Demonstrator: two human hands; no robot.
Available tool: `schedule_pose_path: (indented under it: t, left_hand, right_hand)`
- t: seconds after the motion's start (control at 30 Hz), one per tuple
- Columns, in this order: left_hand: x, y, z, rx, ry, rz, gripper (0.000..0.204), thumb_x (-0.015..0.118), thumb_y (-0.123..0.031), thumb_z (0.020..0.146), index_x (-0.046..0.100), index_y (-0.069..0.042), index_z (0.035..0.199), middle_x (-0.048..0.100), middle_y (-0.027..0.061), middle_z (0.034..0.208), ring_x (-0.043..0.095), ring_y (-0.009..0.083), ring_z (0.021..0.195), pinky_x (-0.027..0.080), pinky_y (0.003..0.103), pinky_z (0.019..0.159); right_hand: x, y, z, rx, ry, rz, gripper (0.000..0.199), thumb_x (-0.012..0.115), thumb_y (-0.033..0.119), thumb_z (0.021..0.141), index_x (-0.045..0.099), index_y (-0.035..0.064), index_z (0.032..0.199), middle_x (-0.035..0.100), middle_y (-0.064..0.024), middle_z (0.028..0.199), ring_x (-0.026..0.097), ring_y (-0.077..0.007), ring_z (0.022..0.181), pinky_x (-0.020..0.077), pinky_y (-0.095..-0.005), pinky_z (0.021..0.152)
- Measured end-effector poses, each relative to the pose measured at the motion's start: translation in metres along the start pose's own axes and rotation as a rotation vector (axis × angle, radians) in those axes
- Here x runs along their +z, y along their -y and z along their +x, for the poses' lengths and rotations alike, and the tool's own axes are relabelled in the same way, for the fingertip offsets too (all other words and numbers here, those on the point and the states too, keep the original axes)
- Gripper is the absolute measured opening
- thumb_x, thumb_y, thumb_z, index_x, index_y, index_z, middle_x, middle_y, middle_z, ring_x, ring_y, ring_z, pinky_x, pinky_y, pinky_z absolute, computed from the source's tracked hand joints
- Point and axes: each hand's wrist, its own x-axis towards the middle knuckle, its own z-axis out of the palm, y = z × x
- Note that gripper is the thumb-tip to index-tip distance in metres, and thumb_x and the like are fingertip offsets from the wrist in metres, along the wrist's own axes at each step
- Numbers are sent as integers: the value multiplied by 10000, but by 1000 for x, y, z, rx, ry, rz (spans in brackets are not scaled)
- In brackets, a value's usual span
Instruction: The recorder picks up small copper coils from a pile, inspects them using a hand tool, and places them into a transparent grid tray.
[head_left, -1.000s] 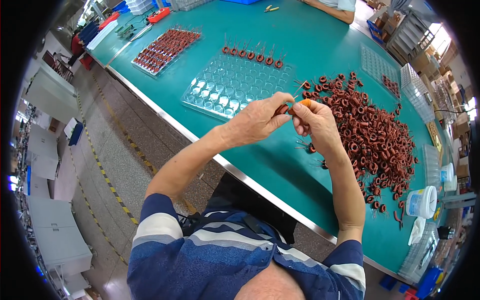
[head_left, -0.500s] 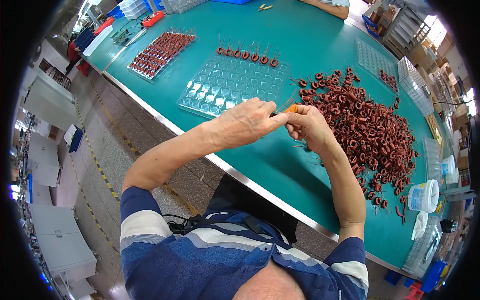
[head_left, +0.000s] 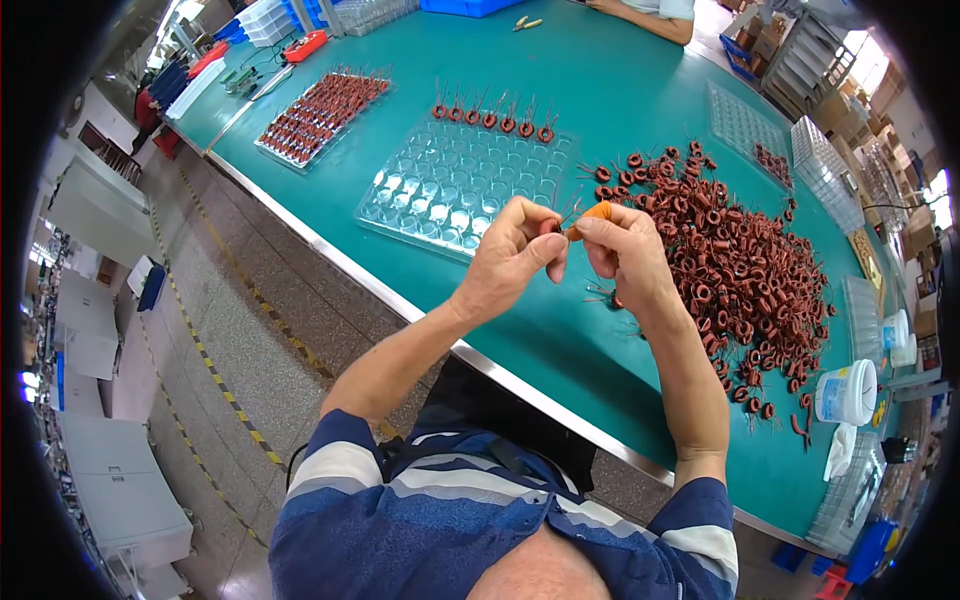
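Between the thumb and fingers of my left hand [head_left: 508, 258] is a small red-brown toroidal coil [head_left: 549, 227], its thin wire leads pointing up. My right hand [head_left: 632, 250] meets it from the right, with thumb and index finger pinched at the coil's side; the exact contact point is hidden. An orange finger cot [head_left: 598, 212] covers that index finger. Just beyond my left hand lies a clear plastic tray [head_left: 400, 185] with round pockets. Several similar coils [head_left: 490, 120] stand in a row along its far edge, leads upward. To the right spreads a large heap of loose coils [head_left: 735, 260].
A tray filled with coils [head_left: 320, 115] lies at the far left. Another clear tray [head_left: 745, 120] sits behind the heap. White tubs [head_left: 848, 392] stand at the right edge. Pliers [head_left: 527, 23] and another person's arm [head_left: 650, 18] are across the green table [head_left: 590, 90].
My left hand has turned and drawn back, elbow closer to my body, so the held coil now shows. My right hand has shifted only slightly, still pinching beside it.
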Motion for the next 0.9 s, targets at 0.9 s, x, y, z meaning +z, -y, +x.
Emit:
schedule_pose_path:
  t: [0.9]
  left_hand:
    - [-7, 9, -15, -242, -151, -45, 162, 446, -171, 991, 518, -28, 1018, 519, 24, 739, 477, 93, 616, 422, 238, 563]
  right_hand:
    - [27, -41, 4, -192, -93, 130, 277, 577, 267, 946, 634, -2, 982, 594, -9, 779, 543, -76, 641, 426, -217, 556]
